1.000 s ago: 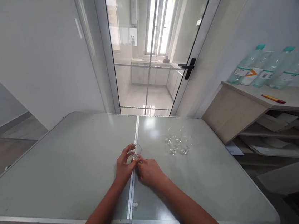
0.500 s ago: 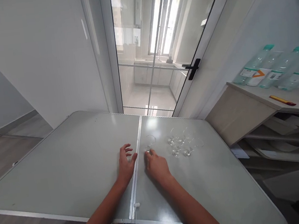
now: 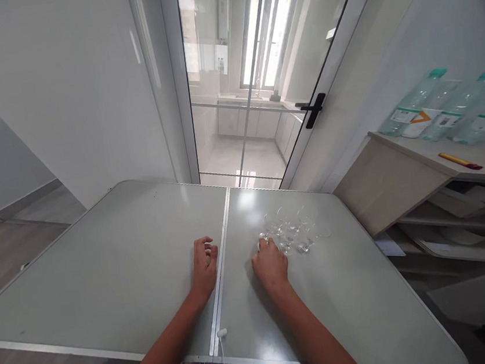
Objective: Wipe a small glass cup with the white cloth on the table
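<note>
My right hand (image 3: 270,263) rests on the grey table (image 3: 115,261) right of the centre seam, fingers closed around the base of a small clear glass (image 3: 268,226). That glass stands at the left edge of a cluster of several clear glasses (image 3: 300,231). My left hand (image 3: 203,266) lies on the table just left of the seam, fingers curled loosely, holding nothing.
A glass sliding door (image 3: 251,70) with a black handle (image 3: 312,110) stands behind the table. To the right, a wooden shelf (image 3: 403,169) carries plastic water bottles (image 3: 439,107) and a red-yellow pen (image 3: 459,161). A white cable (image 3: 220,348) hangs at the table's front edge.
My right hand slid the glass from the centre seam rightward to the cluster of glasses. My left hand let go of the glass and stayed by the seam, curling its fingers.
</note>
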A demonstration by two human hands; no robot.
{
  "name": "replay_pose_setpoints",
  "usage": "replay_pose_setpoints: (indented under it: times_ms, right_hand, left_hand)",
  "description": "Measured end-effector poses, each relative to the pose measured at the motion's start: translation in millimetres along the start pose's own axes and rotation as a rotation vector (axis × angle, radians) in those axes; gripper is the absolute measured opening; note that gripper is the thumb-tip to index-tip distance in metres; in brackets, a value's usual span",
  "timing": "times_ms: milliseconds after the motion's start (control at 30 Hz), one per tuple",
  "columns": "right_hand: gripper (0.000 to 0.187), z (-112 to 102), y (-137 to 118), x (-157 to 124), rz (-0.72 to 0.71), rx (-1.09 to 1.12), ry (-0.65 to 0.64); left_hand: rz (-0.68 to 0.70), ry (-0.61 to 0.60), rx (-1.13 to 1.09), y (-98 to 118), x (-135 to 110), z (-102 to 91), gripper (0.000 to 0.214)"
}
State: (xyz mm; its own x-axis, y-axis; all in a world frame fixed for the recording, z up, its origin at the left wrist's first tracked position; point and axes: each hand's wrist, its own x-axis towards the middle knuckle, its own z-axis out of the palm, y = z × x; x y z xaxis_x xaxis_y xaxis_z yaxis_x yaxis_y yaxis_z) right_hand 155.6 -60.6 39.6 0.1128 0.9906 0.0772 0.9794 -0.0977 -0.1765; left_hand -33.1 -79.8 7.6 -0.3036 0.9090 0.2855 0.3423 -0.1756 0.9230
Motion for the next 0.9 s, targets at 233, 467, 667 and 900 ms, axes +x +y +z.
replay_pose_setpoints:
  times_ms: [233,467,667,900]
  right_hand:
    - [0.006,-0.2,-9.6,-13.3,-0.617,0.17,0.078]
    - [0.008,8.4,-10.7,-8.0,-0.928,0.184,-0.218]
    - [0.012,8.5,-11.4,-6.8,-0.848,0.262,-0.267]
    - [0.016,10.5,-10.5,-6.1,-0.827,0.332,-0.264]
  left_hand:
    - [0.012,0.01,0.021,1.3,0.7,0.4,0.028]
    - [0.039,0.02,0.033,0.6,0.9,-0.2,0.03]
    - [0.068,0.018,0.055,3.2,1.1,-1.0,0.03]
    - [0.08,0.004,0.063,3.2,1.7,-2.1,0.03]
